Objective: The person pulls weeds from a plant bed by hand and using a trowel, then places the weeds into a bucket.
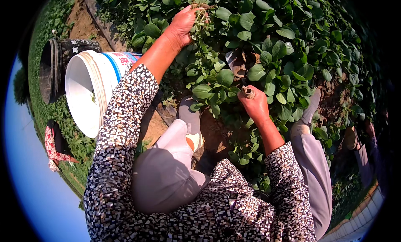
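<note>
Up at the top middle, my left hand [183,24] grips a pulled-up bunch of small-leaved weeds [200,22], roots uppermost. These hang just above low greenery. My right hand [257,105] is closed around the round handle [248,92] of a hand tool, its hollow-looking end facing me. Beyond that fist a flat metal blade [235,61] with soil on it shows among the plants; leaves hide part of it, and its exact kind I cannot tell. Broad-leaved greens [257,72] grow thickly around both hands.
A white plastic bucket [82,91], lettered outside, stands by my left forearm with a leaf inside. Behind it is a black bucket [59,69]. My shoes [189,113] are among plants and bare soil [216,138]. One person [58,144] bends at far left; another's leg [363,163] shows right.
</note>
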`<state>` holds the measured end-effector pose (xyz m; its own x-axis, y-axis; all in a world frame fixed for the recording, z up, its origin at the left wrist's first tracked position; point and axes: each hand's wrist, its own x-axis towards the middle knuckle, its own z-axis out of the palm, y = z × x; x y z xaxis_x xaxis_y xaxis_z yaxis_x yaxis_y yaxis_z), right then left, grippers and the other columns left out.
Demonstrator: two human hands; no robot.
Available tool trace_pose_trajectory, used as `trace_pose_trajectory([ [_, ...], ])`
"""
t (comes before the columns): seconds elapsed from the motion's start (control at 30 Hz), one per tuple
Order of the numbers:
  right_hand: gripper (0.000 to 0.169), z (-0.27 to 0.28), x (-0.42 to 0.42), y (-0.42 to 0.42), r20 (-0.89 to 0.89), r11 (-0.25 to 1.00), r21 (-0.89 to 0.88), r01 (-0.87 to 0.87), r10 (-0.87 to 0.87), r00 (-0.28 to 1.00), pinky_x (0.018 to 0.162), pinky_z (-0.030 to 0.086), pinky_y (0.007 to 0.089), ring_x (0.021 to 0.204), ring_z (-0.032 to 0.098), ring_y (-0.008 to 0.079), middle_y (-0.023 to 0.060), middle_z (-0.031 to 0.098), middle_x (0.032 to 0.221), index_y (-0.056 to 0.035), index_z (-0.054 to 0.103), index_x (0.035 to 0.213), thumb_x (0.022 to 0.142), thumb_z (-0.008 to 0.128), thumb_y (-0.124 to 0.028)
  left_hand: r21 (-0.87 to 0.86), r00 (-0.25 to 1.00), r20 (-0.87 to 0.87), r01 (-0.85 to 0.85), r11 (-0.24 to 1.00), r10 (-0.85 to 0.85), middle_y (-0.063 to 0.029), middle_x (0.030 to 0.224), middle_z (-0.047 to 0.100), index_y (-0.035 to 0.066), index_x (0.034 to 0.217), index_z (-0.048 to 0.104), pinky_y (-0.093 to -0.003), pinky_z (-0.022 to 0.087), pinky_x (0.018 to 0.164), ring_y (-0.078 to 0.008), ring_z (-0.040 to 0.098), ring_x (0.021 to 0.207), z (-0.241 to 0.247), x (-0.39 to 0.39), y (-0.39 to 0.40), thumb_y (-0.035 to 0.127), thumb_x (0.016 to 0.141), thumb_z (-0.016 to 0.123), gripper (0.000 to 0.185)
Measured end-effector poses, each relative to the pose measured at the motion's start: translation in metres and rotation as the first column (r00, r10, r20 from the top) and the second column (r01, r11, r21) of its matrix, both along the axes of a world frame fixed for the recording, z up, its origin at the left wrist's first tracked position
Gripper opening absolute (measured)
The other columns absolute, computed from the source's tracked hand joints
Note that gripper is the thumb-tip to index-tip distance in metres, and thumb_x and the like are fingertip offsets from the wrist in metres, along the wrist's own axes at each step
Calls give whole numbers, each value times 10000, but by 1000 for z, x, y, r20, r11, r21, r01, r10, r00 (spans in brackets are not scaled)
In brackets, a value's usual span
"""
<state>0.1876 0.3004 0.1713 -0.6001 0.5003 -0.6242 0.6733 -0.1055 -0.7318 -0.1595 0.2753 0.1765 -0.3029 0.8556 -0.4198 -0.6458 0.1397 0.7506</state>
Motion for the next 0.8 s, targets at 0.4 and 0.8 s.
trace_pose_trajectory([
  [0.4,207,0,-52,10,33,970,189,-151,148,988,702,517,378,717,673,284,155,687,784,-48,699,921,797,660,-208,-727,-591,-574,48,685,-567,-140,850,700,68,889,652,-414,571,622,-277,705,760,-35,81,-5,129,816,596,111],
  [0.8,204,-19,-48,5,-97,990,131,-54,67,993,705,520,366,711,655,302,134,694,782,-76,701,903,785,669,-240,-812,-684,-428,5,583,-591,-35,744,724,150,734,752,-341,558,594,-199,717,724,-57,56,1,138,766,628,129],
])
